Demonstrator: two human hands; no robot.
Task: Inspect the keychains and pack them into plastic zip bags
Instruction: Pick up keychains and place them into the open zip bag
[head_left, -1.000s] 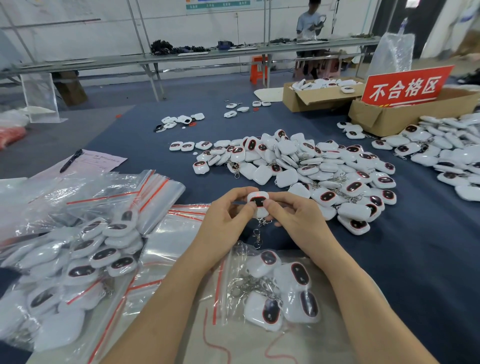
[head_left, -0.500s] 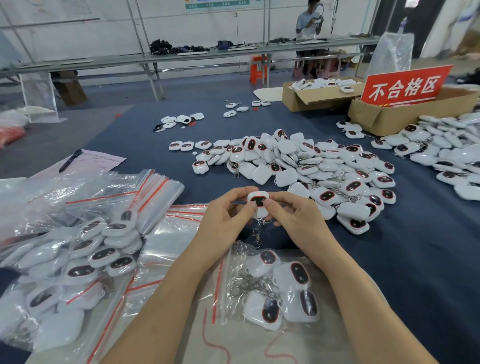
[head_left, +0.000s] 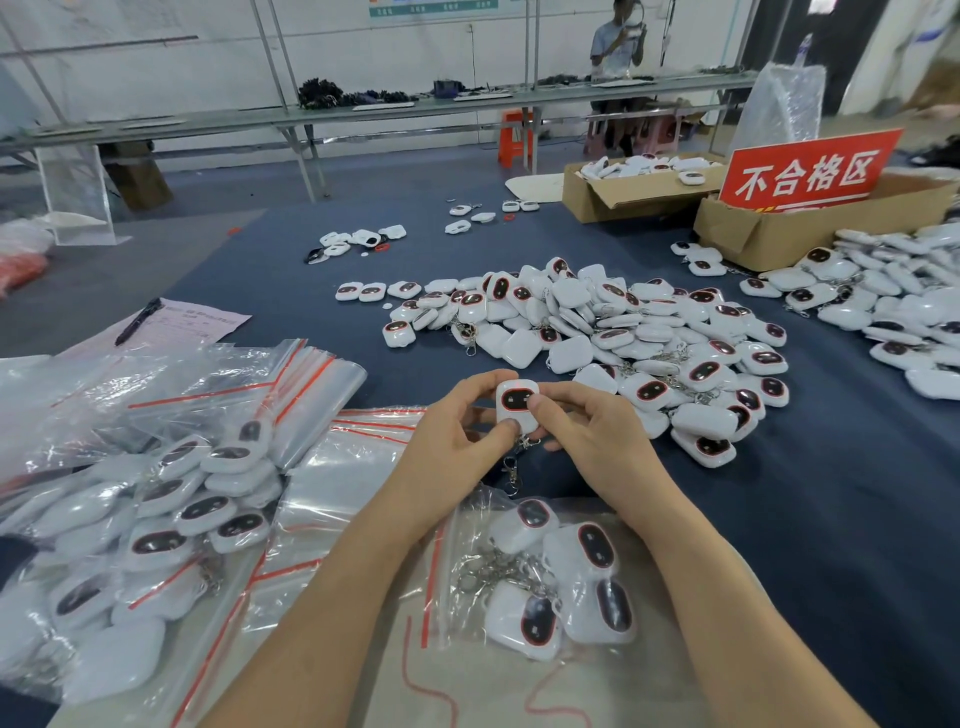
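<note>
Materials and finishes at the packing table.
Smooth, glossy white plastic with a dark shiny window on the keychain (head_left: 516, 405); bright metal in its chain and clasp (head_left: 511, 470); clear, crinkled, glossy film in the zip bags (head_left: 311, 379); matt blue cloth over the table (head_left: 831, 519); dull brown cardboard in the box (head_left: 753, 239); thin pink paper in the form (head_left: 208, 325).

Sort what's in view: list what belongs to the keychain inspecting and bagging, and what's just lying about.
Job in hand:
keychain, pinched by the left hand and right hand
loose keychain pile
zip bag holding four keychains
stack of empty zip bags
filled bags

Lying about:
pen
paper form
orange stool
clear stand
</note>
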